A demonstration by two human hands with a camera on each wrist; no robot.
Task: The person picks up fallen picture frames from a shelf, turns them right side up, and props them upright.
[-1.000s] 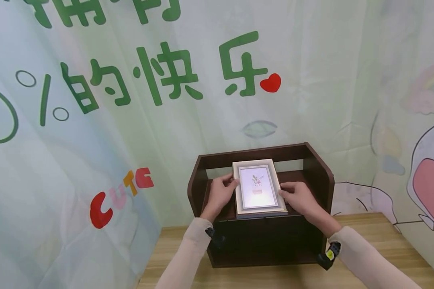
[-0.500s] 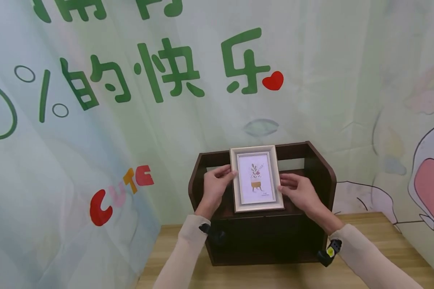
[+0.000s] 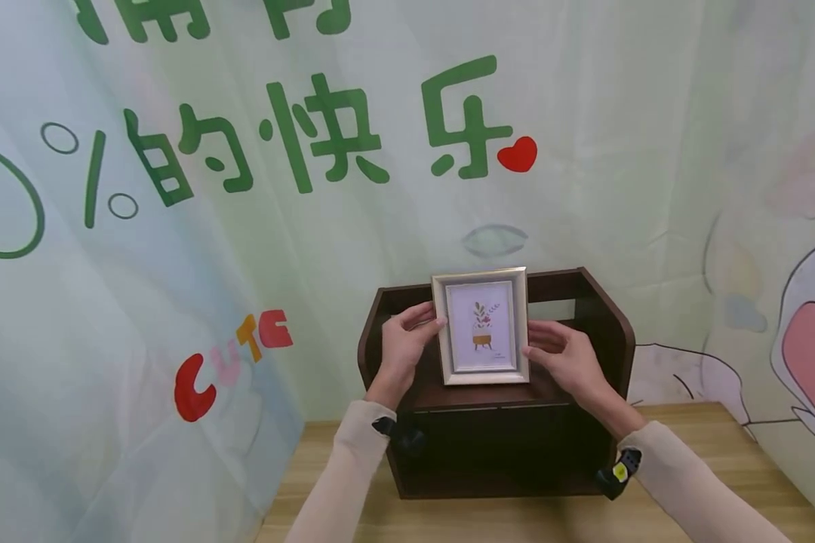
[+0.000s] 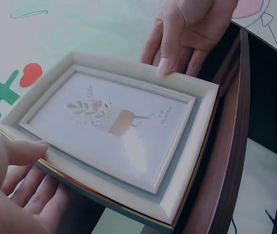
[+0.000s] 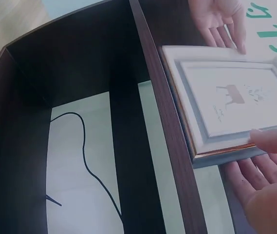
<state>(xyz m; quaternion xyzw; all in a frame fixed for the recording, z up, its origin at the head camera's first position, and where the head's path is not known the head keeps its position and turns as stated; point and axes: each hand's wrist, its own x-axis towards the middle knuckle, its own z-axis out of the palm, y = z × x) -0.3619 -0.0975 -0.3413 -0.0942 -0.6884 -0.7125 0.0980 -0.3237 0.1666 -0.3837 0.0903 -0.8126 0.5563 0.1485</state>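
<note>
Both hands share the load: the left hand [image 3: 402, 347] and right hand [image 3: 573, 362] each pinch a side edge of the picture frame [image 3: 482, 328] — thumbs in front, grip narrow — over the upper shelf [image 3: 421, 392] of a dark brown desktop shelf unit [image 3: 611, 324]; I cannot tell whether its lower edge touches.

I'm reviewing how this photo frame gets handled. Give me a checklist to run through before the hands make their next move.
1. Left hand secure: ok, it pinches the left side of the photo frame.
2. Right hand secure: ok, it pinches the right side.
3. Frame orientation: ok, the plant drawing is upright and faces the person.
4. Bottom edge resting on the upper board of the brown rack: cannot tell.
5. Any support behind the frame: cannot tell, its back is hidden.
6. Frame free of the hands: not ok, both hold it.
</note>
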